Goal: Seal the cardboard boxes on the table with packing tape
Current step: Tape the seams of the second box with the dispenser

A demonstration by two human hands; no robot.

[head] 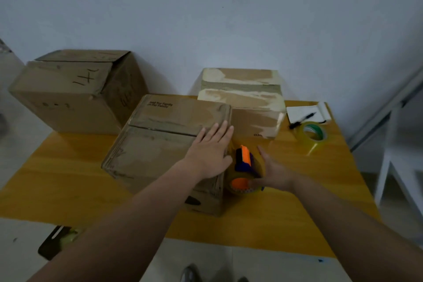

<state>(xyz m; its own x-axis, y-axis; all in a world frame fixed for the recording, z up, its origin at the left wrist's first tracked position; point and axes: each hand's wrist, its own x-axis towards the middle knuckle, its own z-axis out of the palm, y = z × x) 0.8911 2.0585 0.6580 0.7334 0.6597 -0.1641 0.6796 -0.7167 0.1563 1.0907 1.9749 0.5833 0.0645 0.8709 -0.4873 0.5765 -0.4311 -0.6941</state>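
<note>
A closed cardboard box lies in the middle of the yellow table. My left hand presses flat on its top near the right edge, fingers straight. Just right of that box, my right hand grips an orange and blue tape dispenser with a roll of clear tape, held against the box's right side. Behind stand two stacked boxes with torn, pale patches. A larger box with black marker writing sits at the far left corner.
A spare roll of clear tape lies at the right of the table, beside a white notepad with a black pen. A white chair frame stands to the right. A dark object lies on the floor, lower left.
</note>
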